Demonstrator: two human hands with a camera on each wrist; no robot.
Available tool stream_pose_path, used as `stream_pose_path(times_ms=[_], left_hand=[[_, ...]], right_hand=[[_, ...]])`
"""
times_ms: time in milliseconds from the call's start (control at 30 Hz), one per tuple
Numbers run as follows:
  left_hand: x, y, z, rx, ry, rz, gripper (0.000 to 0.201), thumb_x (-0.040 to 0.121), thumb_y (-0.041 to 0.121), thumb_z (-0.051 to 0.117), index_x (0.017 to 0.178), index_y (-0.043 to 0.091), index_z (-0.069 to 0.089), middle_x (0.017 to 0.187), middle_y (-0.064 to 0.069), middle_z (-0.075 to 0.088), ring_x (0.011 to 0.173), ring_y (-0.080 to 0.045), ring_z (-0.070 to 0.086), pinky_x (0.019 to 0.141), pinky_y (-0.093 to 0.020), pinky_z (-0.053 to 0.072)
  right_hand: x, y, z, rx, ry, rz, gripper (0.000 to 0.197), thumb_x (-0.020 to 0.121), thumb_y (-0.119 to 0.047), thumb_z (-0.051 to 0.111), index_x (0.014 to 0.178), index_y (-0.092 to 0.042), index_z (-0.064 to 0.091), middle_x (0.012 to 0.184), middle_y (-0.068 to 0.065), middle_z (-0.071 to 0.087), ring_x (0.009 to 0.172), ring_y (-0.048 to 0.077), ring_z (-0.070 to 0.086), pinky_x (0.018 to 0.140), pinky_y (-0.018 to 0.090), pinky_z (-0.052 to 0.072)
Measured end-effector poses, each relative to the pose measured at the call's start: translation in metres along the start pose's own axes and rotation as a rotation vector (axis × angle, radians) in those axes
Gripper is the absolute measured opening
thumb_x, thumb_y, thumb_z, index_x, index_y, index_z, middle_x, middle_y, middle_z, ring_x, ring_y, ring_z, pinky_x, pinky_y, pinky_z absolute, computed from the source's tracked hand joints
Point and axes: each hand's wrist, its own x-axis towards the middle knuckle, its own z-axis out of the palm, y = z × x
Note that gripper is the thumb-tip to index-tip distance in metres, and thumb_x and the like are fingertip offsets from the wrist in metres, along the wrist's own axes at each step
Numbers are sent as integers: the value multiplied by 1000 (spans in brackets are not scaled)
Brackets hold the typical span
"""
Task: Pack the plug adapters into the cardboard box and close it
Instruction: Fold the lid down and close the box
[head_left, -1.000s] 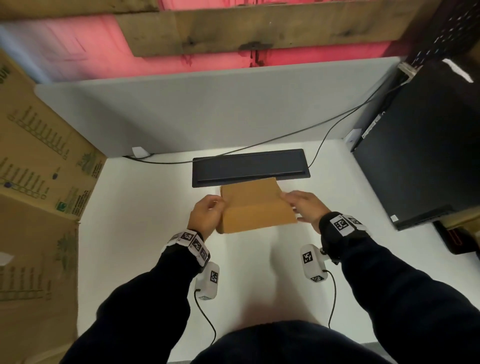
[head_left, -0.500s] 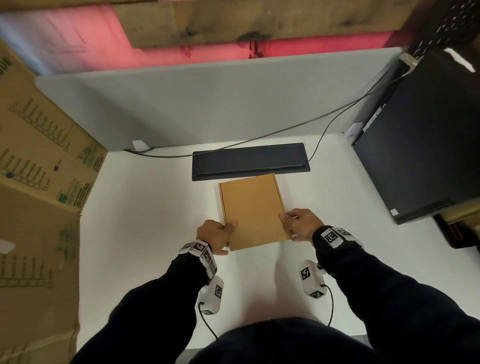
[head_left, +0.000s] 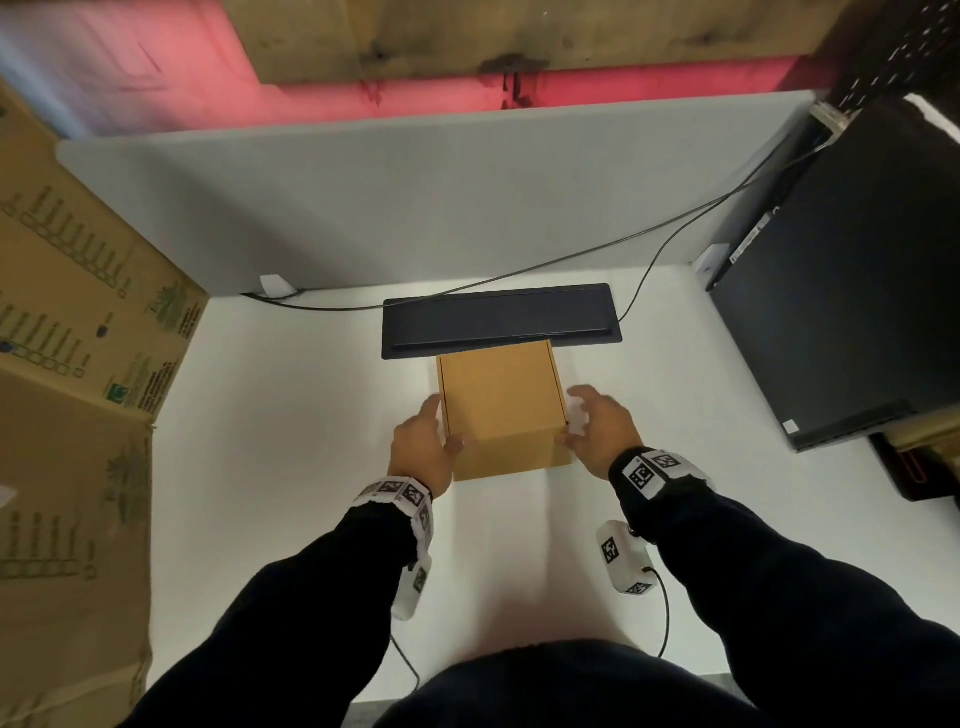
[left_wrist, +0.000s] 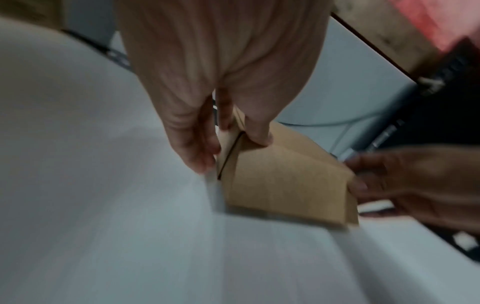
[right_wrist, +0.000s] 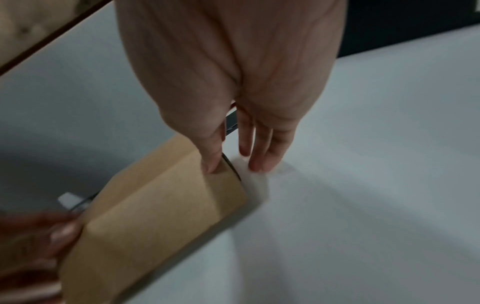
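Overhead, the closed cardboard box sits on the white desk, its far edge touching a black cable tray at 12 o'clock. Left hand at 9, right hand at 3, fingers spread.

Left wrist: blurred; thumb on the lid, fingers down the box's side.

Right wrist: thumb on the lid corner, fingers straight, apart from the box.
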Motion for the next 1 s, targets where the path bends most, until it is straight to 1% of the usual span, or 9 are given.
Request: stream_pose_path(times_ms=[67,133,233,300,367,533,733,933,1000], left_hand=[[5,1,-1,273,31,189,70,96,27,62,155,31,25,146,-11,46,128,-34,46,96,-49,51],[13,2,-1,480,47,317,58,95,26,61,148,34,38,155,-9,32,137,-36,33,99,-53,47],[22,3,0,630,50,438,37,89,22,63,127,25,60,152,-7,39,141,-35,31,109,-57,34],[25,3,2,662,19,464,36,82,21,69,117,20,61,144,-6,47,136,-33,39,112,-58,31],[29,4,2,662,31,490,40,72,16,76,108,19,59,133,-8,54,127,-33,48,109,-59,34],[47,12,3,692,67,531,52,58,11,83,103,21,62,114,-9,61,106,-34,56,95,-51,45],[55,5,-4,675,30,601,51,56,17,86,102,21,64,113,-9,62,104,-35,59,91,-48,50],[58,10,-13,732,-17,604,55,49,28,91,98,21,66,106,-5,65,93,-31,62,87,-44,52],[57,18,-19,756,-53,582,53,54,33,89,100,22,66,108,-2,64,95,-29,60,90,-42,48]], right_hand=[[3,-7,-1,-122,36,-111,73,84,-12,73,143,-35,38,147,9,37,128,32,45,97,43,50],[8,-15,-3,-304,41,-259,69,83,-13,70,139,-40,40,159,6,22,137,33,30,99,49,48],[18,-26,-5,-578,4,-378,59,83,-24,70,136,-33,46,162,1,20,141,36,21,103,51,42],[23,-30,-6,-634,-24,-364,65,81,-28,71,140,-32,43,159,-1,26,143,36,20,107,49,36],[26,-32,-5,-671,-6,-378,68,79,-31,72,140,-31,42,154,1,34,140,36,25,106,47,33],[28,-32,1,-713,58,-407,62,75,-25,73,131,-31,48,144,3,46,127,36,41,98,47,39],[29,-26,3,-678,65,-415,60,73,-28,75,127,-30,49,146,5,47,120,35,48,94,47,43],[25,-35,-1,-701,23,-366,61,75,-28,73,131,-31,47,149,3,44,123,36,43,95,45,41],[23,-43,-6,-725,-10,-352,61,78,-28,70,134,-31,45,149,1,41,124,35,41,96,44,41]])
